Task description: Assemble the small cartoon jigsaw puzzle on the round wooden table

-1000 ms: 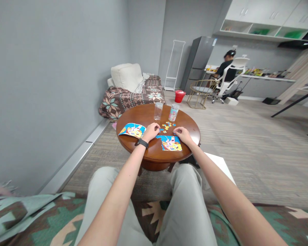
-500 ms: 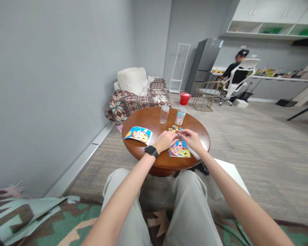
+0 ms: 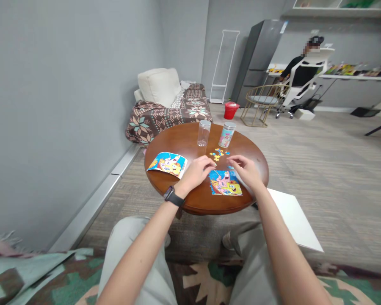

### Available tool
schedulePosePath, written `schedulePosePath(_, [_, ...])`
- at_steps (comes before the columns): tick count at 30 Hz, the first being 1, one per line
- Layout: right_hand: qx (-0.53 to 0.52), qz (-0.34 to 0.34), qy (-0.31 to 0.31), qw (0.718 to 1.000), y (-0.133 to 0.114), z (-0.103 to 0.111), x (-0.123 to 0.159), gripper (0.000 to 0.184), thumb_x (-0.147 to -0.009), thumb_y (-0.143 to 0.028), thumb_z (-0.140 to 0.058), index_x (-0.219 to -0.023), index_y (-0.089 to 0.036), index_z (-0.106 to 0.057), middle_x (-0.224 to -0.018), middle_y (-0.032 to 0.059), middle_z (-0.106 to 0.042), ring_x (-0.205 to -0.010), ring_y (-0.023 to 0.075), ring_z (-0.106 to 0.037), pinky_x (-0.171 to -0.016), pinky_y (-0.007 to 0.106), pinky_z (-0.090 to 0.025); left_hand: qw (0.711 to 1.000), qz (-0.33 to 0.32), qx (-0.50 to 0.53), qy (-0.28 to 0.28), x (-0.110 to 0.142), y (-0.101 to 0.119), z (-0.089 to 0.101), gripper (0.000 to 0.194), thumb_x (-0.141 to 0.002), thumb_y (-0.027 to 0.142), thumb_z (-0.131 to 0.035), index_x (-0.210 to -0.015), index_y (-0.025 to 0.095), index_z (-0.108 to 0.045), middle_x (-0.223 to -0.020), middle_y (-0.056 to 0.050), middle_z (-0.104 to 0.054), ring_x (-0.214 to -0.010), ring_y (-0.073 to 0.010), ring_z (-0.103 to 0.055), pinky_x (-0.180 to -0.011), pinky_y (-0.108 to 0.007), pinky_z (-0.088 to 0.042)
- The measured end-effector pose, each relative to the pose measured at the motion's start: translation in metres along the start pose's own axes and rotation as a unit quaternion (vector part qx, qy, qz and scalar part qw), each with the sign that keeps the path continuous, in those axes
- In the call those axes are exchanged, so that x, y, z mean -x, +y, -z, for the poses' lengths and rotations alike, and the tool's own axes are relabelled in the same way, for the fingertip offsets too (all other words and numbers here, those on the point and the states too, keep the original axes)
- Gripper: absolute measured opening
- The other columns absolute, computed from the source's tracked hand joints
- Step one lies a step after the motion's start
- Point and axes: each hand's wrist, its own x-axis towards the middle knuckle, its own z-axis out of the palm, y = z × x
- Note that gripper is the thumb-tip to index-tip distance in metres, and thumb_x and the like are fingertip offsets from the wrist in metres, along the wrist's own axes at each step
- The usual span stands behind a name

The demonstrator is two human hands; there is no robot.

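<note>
A mostly assembled cartoon jigsaw puzzle [image 3: 226, 184] lies flat near the table's front, pink and yellow figures on blue. My left hand [image 3: 197, 172] is bent over the tabletop at the puzzle's upper left, fingertips and thumb closed around a small puzzle piece, mostly hidden. On the other side, my right hand [image 3: 246, 170] hovers above the puzzle's upper right corner, its fingers curved and a little apart. A blue puzzle piece [image 3: 230, 167] lies just beneath its thumb. Several loose pieces [image 3: 217, 157] are scattered beyond both hands.
A curled picture sheet [image 3: 168, 164] lies at the left of the round wooden table [image 3: 190, 202]. Toward the back stand a clear jar [image 3: 203, 134] and a labelled jar [image 3: 226, 135]. A white box [image 3: 294, 216] is at the right. Someone [image 3: 300, 70] sits farther off.
My hands have moved apart from their meeting point above the puzzle, left hand leftward and right hand rightward. More of the puzzle and loose pieces shows. The view has tilted down.
</note>
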Motion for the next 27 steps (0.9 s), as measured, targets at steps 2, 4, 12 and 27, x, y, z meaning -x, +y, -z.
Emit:
schedulePosePath(2, [0.014, -0.007, 0.028, 0.999, 0.007, 0.003, 0.004, 0.033, -0.083, -0.05, -0.062, -0.091, -0.02, -0.07, -0.089, 0.007, -0.074, -0.082, 0.0209, -0.068, -0.077, 0.036, -0.055, 0.997, 0.06, 0.038, -0.028, 0.008, -0.002, 0.008, 0.008, -0.087, 0.019, -0.062, -0.082, 0.018, -0.068, -0.087, -0.002, -0.071, -0.083, -0.0173, -0.065, -0.08, -0.028, -0.051])
schedulePosePath(4, [0.019, -0.021, 0.042, 0.999, 0.014, 0.004, 0.007, 0.032, -0.084, -0.049, -0.061, -0.092, -0.019, -0.07, -0.086, 0.0066, -0.073, -0.08, 0.0204, -0.068, -0.075, 0.035, -0.054, 0.99, 0.104, 0.076, -0.065, 0.015, -0.007, 0.012, 0.006, -0.084, 0.019, -0.064, -0.082, 0.018, -0.07, -0.083, -0.001, -0.072, -0.079, -0.0166, -0.066, -0.077, -0.028, -0.051])
schedulePosePath(12, [0.044, -0.045, 0.066, 0.996, 0.018, 0.001, 0.006, 0.026, -0.084, -0.043, -0.061, -0.088, -0.019, -0.069, -0.083, 0.0053, -0.071, -0.072, 0.0176, -0.065, -0.066, 0.03, -0.052, 0.978, 0.18, 0.098, -0.03, 0.027, -0.011, 0.001, 0.006, -0.082, 0.016, -0.064, -0.084, 0.018, -0.069, -0.079, 0.0, -0.072, -0.073, -0.0139, -0.066, -0.069, -0.025, -0.052])
schedulePosePath(27, [0.112, -0.054, 0.038, 0.992, 0.013, 0.003, 0.012, 0.022, -0.085, -0.039, -0.059, -0.087, -0.021, -0.071, -0.081, 0.0038, -0.071, -0.062, 0.0147, -0.058, -0.058, 0.028, -0.048, 0.991, 0.123, 0.021, -0.043, 0.033, -0.012, -0.001, 0.01, -0.085, 0.015, -0.062, -0.084, 0.021, -0.07, -0.086, -0.002, -0.068, -0.083, -0.0166, -0.064, -0.082, -0.032, -0.054])
